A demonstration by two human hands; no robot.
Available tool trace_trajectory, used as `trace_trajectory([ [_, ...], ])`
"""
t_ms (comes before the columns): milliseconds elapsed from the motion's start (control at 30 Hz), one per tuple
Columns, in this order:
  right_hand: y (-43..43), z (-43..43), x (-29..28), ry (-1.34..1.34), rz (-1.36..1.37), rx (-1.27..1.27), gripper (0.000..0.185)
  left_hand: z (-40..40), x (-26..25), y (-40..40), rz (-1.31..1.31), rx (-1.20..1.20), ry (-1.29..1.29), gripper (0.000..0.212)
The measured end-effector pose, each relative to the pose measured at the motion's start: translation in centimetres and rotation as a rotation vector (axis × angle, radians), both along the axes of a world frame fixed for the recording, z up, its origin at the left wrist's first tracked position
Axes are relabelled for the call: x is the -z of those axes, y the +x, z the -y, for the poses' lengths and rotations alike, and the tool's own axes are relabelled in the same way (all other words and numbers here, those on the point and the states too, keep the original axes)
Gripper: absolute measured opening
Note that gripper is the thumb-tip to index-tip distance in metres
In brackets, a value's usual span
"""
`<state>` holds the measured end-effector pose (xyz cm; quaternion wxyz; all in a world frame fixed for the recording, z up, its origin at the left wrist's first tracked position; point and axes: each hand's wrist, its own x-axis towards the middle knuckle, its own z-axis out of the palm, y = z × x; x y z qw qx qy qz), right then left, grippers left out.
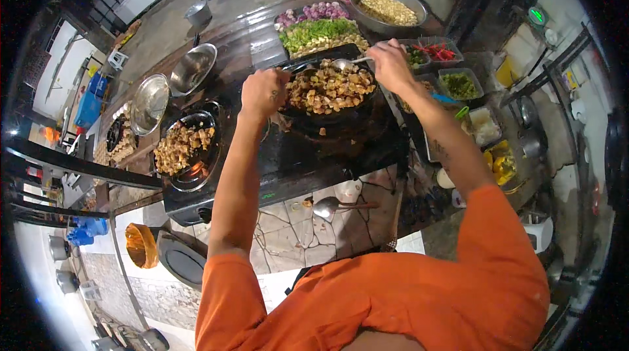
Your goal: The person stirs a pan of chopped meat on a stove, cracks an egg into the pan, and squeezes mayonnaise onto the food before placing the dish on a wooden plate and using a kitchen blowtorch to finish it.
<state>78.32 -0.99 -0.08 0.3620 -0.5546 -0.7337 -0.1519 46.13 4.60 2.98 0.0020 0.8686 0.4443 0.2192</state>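
Observation:
A dark pan full of browned, chopped food [329, 88] sits over the gas stove [314, 154]. At its left rim my left hand [265, 90] is closed around something dark, perhaps a utensil or the pan's edge; the fingers hide it. My right hand [390, 63] grips the handle of a metal spoon [344, 63], whose bowl rests on the food at the pan's back edge. A second dark pan [216, 140], with similar food piled to one side, stands on the left burner. Another large spoon [327, 207] lies on the tiled counter near me.
Behind the pan, a tray holds chopped purple onions [324, 9] and greens [319, 32]. A wide metal basin [422, 14] stands beyond. Tubs of red chillies [440, 51] and green pieces [458, 85] are at right. Two metal bowls [150, 104] and egg trays [120, 147] are at left.

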Motion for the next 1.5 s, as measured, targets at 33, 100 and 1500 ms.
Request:
trace_trajectory([
  [33,0.1,-0.1,0.3,-0.043,0.035,0.006,0.012,-0.6,0.4,0.0,-0.044,-0.008,-0.037,0.016],
  [100,1.2,0.2,0.1,-0.062,0.038,0.02,0.012,-0.8,0.6,-0.4,0.007,-0.049,-0.028,0.015],
  [1500,-2.5,9.5,1.5,-0.012,-0.18,-0.077,0.012,9.4,0.2,-2.8,0.134,0.138,-0.016,0.017],
])
